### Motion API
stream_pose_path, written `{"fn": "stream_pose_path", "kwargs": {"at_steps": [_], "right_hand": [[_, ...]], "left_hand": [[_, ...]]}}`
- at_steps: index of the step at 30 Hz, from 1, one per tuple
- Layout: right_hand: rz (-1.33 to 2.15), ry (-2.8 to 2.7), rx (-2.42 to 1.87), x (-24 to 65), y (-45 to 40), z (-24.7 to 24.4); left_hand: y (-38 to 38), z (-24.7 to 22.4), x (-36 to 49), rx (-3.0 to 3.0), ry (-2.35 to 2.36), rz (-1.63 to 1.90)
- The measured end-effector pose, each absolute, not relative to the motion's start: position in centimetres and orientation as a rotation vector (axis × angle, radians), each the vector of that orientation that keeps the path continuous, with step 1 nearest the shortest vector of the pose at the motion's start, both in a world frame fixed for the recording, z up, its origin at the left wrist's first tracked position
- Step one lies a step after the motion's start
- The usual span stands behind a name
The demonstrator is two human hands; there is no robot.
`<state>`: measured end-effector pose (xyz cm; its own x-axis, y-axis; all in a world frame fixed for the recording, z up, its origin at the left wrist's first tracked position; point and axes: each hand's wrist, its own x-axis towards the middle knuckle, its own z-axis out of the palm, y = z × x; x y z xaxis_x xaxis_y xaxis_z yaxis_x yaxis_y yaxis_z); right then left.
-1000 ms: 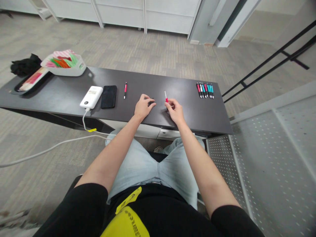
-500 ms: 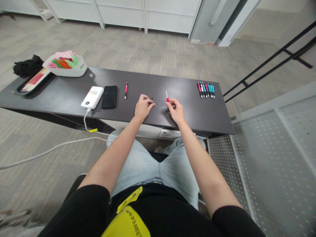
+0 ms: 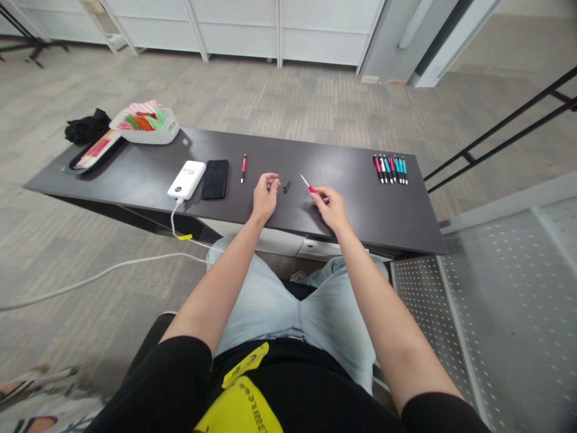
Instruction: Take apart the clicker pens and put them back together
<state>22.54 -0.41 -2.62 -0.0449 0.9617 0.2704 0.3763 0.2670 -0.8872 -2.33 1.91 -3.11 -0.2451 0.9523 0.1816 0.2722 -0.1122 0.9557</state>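
My right hand (image 3: 330, 205) pinches the red barrel of a disassembled pen (image 3: 311, 189). Its thin pale refill sticks out bare, pointing up and to the left. A short black pen part (image 3: 286, 187) lies on the dark tabletop (image 3: 288, 213) between my hands. Just left of that part is my left hand (image 3: 265, 197), loosely curled with thumb and fingers apart, nothing visible in it. A whole red and black pen (image 3: 244, 168) lies farther left.
Several red, white and teal pens (image 3: 390, 169) lie in a row at the right. On the left are a black phone (image 3: 215, 179), a cabled white power bank (image 3: 186, 180), a white basket (image 3: 153, 135) of colourful items, a black tray (image 3: 97, 153) and a black cloth bundle (image 3: 86, 127).
My left hand has let go of the black pen part, which now lies on the table. My right hand has tilted the red barrel and refill to the left. The view has shifted slightly.
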Motion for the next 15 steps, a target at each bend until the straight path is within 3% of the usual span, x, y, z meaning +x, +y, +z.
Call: {"fn": "stream_pose_path", "kwargs": {"at_steps": [15], "right_hand": [[0.734,-1.829,-1.239,22.59,-0.29,-3.02]], "left_hand": [[1.16,-3.74,-2.85,1.153,1.175,1.518]]}}
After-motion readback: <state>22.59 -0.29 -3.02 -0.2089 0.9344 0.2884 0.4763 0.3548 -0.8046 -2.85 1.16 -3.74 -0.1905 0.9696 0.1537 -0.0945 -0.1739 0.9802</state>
